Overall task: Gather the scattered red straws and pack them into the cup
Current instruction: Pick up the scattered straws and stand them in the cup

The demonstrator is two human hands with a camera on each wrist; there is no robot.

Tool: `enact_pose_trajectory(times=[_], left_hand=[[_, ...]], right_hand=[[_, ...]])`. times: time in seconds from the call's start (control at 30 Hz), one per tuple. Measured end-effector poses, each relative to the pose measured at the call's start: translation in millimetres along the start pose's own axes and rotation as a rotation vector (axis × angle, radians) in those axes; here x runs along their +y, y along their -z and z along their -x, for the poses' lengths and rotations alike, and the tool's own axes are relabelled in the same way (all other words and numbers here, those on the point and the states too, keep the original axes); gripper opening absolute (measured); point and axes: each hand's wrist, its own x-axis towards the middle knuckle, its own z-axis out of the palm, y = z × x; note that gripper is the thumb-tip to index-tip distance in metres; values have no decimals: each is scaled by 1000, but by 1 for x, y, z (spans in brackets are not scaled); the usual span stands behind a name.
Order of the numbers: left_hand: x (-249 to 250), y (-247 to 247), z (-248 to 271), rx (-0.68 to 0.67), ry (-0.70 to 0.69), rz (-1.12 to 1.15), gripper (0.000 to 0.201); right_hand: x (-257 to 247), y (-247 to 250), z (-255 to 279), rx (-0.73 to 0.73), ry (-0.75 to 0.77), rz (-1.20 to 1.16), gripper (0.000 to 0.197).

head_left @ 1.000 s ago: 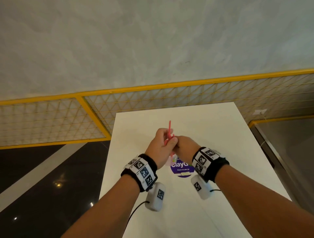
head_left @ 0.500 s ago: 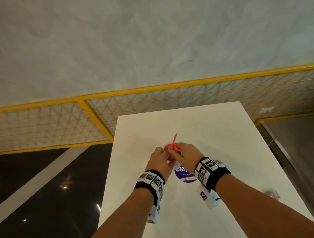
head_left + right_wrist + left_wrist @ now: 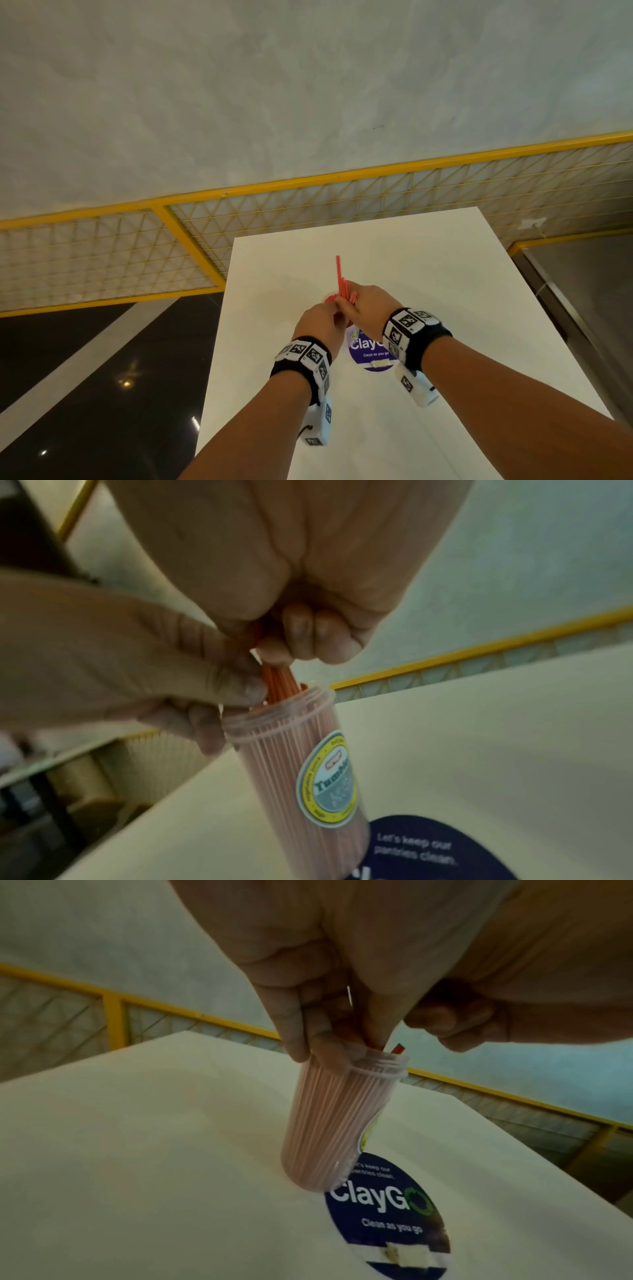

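Note:
A clear ribbed cup (image 3: 337, 1123) packed with red straws stands on the white table (image 3: 445, 274), tilted a little, at the edge of a blue sticker. A round label marks the cup (image 3: 301, 777) in the right wrist view. My left hand (image 3: 318, 1050) grips its rim. My right hand (image 3: 274, 647) pinches a bundle of red straws (image 3: 279, 683) whose lower ends are inside the mouth. In the head view both hands, left hand (image 3: 334, 306) and right hand (image 3: 352, 301), meet and hide the cup; one red straw (image 3: 339, 274) sticks up above them.
A round blue "ClayGo" sticker (image 3: 371, 354) lies on the table just near the cup. Yellow mesh fencing (image 3: 137, 253) runs behind the table's far edge. Dark floor lies to the left, and a steel counter (image 3: 582, 291) stands at the right.
Both hands have come down from above the cup to its mouth, taking the straw bundle with them. My left hand has gone to the cup's rim.

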Motion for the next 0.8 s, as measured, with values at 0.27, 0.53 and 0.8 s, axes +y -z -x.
enact_pose_trajectory(times=[0.27, 0.53, 0.8], left_hand=[[-10, -4, 1, 16, 99, 239, 17], [-12, 1, 4, 50, 33, 346, 30], [3, 17, -1, 5, -84, 501, 45]], right_hand=[[-13, -7, -9, -55, -17, -26, 23], [3, -12, 1, 9, -47, -49, 29], [-6, -19, -5, -76, -152, 70, 24]])
